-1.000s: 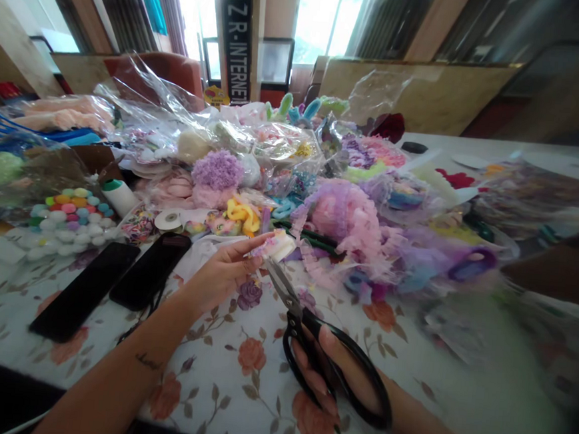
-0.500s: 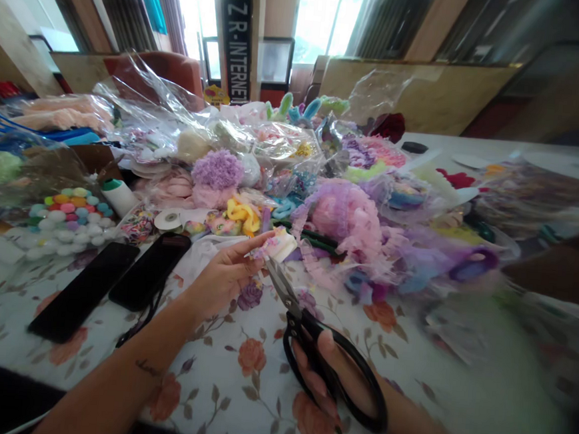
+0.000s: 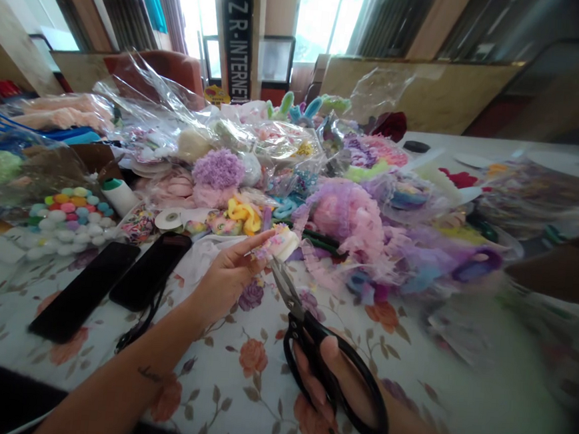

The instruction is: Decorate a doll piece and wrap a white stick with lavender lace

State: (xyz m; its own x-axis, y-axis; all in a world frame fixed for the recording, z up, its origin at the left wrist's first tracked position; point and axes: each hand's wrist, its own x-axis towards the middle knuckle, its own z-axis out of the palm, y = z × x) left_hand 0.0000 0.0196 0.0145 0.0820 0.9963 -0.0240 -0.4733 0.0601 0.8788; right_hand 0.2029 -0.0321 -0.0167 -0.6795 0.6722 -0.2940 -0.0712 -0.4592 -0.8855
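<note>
Between the fingertips of my left hand (image 3: pixel 227 275) is a small white and pink piece (image 3: pixel 280 244) with colourful bits on it, held above the flowered tablecloth (image 3: pixel 222 365). My right hand (image 3: pixel 324 373) is wrapped round the black handles of large scissors (image 3: pixel 296 306). The blades point up and left, slightly parted, with their tips at the lower edge of the white and pink piece. Whether the blades touch it is hard to tell.
Two black phones (image 3: pixel 84 291) lie at the left, a cord beside them. Colourful pom-poms (image 3: pixel 69 216), a white ribbon roll (image 3: pixel 168 218), a yellow bundle (image 3: pixel 244 216), pink ruffled fabric (image 3: pixel 345 211) and plastic bags are heaped across the back.
The scissors have shifted slightly right and down, and their blades look a little more parted. The white and pink piece has turned slightly in my left hand.
</note>
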